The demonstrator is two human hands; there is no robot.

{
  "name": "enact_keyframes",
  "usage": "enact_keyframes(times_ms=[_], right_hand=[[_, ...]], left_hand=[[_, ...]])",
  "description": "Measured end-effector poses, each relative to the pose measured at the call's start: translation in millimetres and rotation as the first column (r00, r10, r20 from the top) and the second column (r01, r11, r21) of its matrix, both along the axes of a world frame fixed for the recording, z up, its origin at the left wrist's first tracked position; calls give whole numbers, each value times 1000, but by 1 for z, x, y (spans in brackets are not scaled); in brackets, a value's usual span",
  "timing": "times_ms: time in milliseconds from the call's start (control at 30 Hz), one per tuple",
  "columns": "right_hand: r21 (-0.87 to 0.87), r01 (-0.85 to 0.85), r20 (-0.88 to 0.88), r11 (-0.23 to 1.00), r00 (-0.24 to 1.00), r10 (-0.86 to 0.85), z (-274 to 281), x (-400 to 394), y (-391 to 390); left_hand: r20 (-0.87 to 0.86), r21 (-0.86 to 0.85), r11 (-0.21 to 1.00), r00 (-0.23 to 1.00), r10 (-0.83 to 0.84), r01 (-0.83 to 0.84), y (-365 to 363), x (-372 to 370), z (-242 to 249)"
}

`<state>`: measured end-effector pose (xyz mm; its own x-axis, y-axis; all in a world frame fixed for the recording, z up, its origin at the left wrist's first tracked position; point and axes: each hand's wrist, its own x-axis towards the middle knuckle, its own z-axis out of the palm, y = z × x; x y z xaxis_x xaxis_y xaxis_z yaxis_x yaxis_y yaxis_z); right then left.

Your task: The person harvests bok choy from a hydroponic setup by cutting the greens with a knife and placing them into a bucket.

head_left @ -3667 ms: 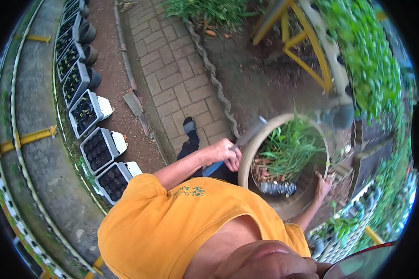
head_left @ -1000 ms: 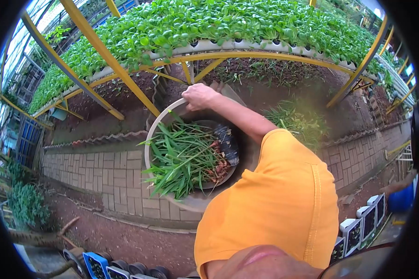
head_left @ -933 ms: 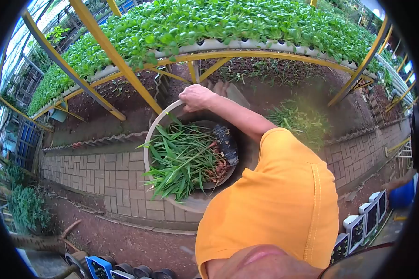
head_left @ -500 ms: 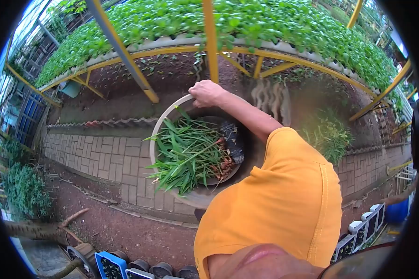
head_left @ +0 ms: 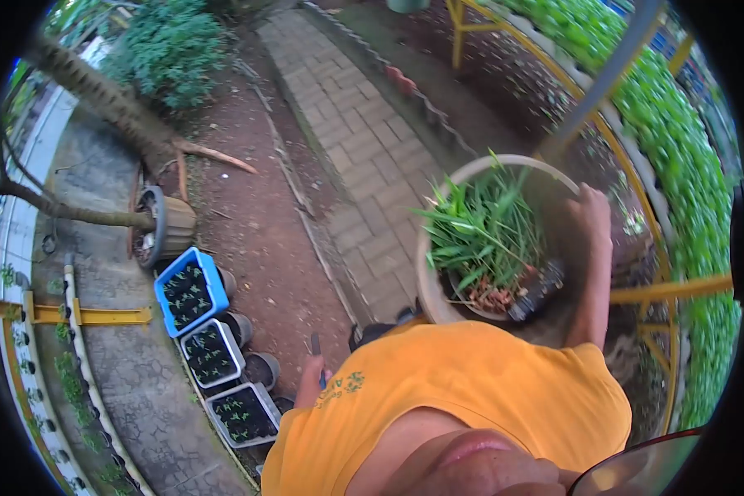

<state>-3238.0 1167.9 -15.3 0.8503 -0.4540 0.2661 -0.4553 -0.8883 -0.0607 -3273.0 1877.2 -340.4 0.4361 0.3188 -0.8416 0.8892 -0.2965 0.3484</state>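
Note:
My right hand (head_left: 591,207) is closed on the rim of a big round beige tub (head_left: 435,285), which hangs tilted in front of my body. Inside the tub lies a bunch of long-leaved green plants (head_left: 484,219) with reddish-brown roots (head_left: 489,298). Beside the roots is a bundle in black plastic (head_left: 537,291). Low on the left, my left hand (head_left: 310,384) is closed around a small tool (head_left: 315,344) with a narrow grey end and a bit of blue; its exact kind is too small to tell.
A brick path (head_left: 355,149) runs ahead, with bare soil on both sides. To my left stand a blue seedling tray (head_left: 192,291), white-rimmed trays (head_left: 211,354) and a potted tree (head_left: 174,223). Yellow-framed growing racks (head_left: 678,165) full of green plants line the right.
My view has turned left, so the tub now appears farther right, still in my right hand. My left hand with the small tool and the seedling trays have come into view.

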Motion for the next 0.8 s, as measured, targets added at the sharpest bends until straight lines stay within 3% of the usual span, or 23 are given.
enact_keyframes(times_ms=[100,133,167,233,333,400,467,567,800], right_hand=[[39,25,71,999,997,-28,3,-25,1],[42,30,-51,999,998,-28,15,48,19],[54,11,-65,998,998,-7,-7,92,8],[65,13,-98,998,995,-6,-10,151,-5],[86,0,-82,996,997,8,5,251,-24],[47,-73,-35,996,997,75,14,309,-33],[47,-86,-42,995,995,88,28,369,-35],[79,-94,-89,992,991,101,31,454,-45],[82,-97,-144,992,984,108,10,643,-58]], left_hand=[[222,-7,1000,975,-16,18,-22,80,31],[175,-5,999,984,-39,40,-15,143,61],[213,24,999,976,-50,46,-29,187,67],[307,41,998,949,-66,56,-48,243,79],[289,-49,995,954,-74,92,-48,295,80],[74,55,998,996,-40,36,-62,312,81],[1,20,987,987,-160,160,-52,303,53],[-122,21,985,979,-165,169,-65,313,48],[-195,50,999,981,17,-7,-90,441,38]])
